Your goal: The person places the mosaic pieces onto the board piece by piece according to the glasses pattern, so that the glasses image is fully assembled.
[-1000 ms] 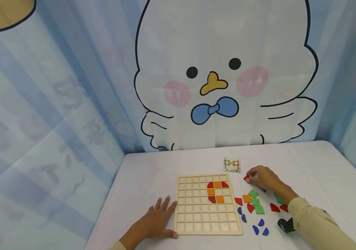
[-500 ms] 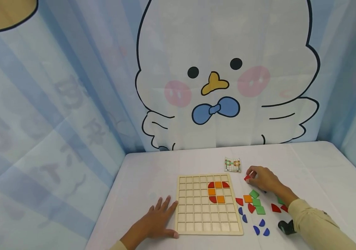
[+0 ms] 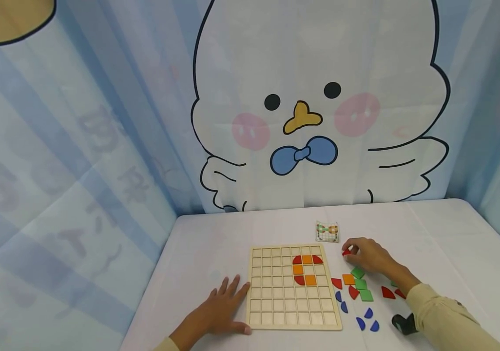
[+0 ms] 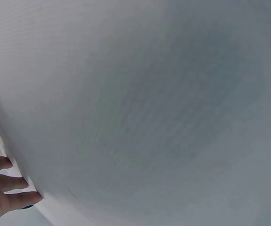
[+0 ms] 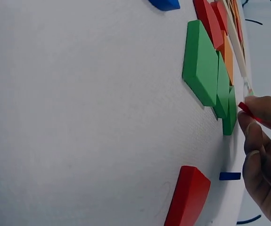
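Note:
In the head view a pale wooden grid board (image 3: 274, 306) lies on the white table. Red quarter-round tiles (image 3: 298, 280) and orange square tiles (image 3: 310, 280) sit in its upper right cells. My left hand (image 3: 223, 312) rests with spread fingers at the board's left edge; its fingers also show in the left wrist view's corner. Between thumb and fingers my right hand (image 3: 369, 255) pinches a small red tile (image 3: 346, 252), right of the board. That red tile (image 5: 249, 111) appears edge-on in the right wrist view, its outline partly covered by the fingers.
A small printed pattern card (image 3: 327, 232) lies beyond the board. Right of the board are green square tiles (image 3: 366, 295), a loose orange square (image 3: 348, 279), loose red tiles (image 3: 388, 292) and several blue half-round tiles (image 3: 361, 323). A dark object (image 3: 403, 323) sits by the right sleeve.
My right hand has come slightly nearer to me, still pinching the red tile. My left hand and the tiles on the board stay in place.

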Action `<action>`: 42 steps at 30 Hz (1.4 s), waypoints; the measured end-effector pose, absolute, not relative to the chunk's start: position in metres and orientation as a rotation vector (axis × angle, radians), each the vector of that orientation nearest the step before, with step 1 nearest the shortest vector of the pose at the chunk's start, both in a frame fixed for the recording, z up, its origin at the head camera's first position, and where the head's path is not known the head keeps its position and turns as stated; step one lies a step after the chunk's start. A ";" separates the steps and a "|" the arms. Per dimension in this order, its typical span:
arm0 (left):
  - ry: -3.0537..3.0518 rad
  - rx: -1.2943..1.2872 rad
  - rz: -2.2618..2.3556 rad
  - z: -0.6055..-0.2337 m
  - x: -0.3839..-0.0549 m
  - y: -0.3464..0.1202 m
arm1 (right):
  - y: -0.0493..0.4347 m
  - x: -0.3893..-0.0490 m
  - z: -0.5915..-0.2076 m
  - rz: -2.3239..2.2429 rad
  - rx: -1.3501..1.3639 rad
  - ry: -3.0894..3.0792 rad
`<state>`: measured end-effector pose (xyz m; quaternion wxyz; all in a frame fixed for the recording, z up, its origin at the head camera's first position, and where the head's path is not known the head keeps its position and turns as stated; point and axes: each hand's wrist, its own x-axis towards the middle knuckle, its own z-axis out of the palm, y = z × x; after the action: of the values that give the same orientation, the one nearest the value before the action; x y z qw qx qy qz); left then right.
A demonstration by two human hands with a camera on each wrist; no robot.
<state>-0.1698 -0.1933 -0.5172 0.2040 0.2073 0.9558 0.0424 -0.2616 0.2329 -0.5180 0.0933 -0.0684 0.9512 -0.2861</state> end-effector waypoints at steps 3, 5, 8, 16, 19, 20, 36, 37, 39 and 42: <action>2.668 0.575 0.113 -0.518 -0.171 -0.193 | 0.233 -0.261 -0.517 -0.883 -0.201 2.800; 2.669 0.570 0.116 -0.519 -0.171 -0.194 | 0.233 -0.259 -0.517 -0.914 -0.199 2.787; 2.667 0.565 0.123 -0.520 -0.172 -0.194 | 0.232 -0.257 -0.516 -0.961 -0.190 2.778; 2.671 0.571 0.138 -0.517 -0.169 -0.194 | 0.231 -0.249 -0.519 -1.077 -0.206 2.752; 2.672 0.571 0.134 -0.517 -0.169 -0.193 | 0.231 -0.248 -0.521 -1.111 -0.212 2.726; 2.672 0.571 0.134 -0.517 -0.169 -0.193 | 0.231 -0.247 -0.522 -1.117 -0.217 2.718; 2.675 0.569 0.109 -0.518 -0.171 -0.192 | 0.224 -0.238 -0.528 -1.227 -0.332 2.606; 2.675 0.569 0.106 -0.518 -0.171 -0.192 | 0.224 -0.237 -0.529 -1.237 -0.348 2.595; 2.675 0.570 0.102 -0.518 -0.171 -0.192 | 0.223 -0.237 -0.530 -1.256 -0.375 2.569; 2.675 0.571 0.101 -0.518 -0.171 -0.192 | 0.222 -0.238 -0.531 -1.273 -0.426 2.519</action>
<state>-0.1709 -0.1924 -0.5185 0.2008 0.2044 0.9574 0.0360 -0.2381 0.2222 -0.5309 0.1432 -0.1476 0.8733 -0.4416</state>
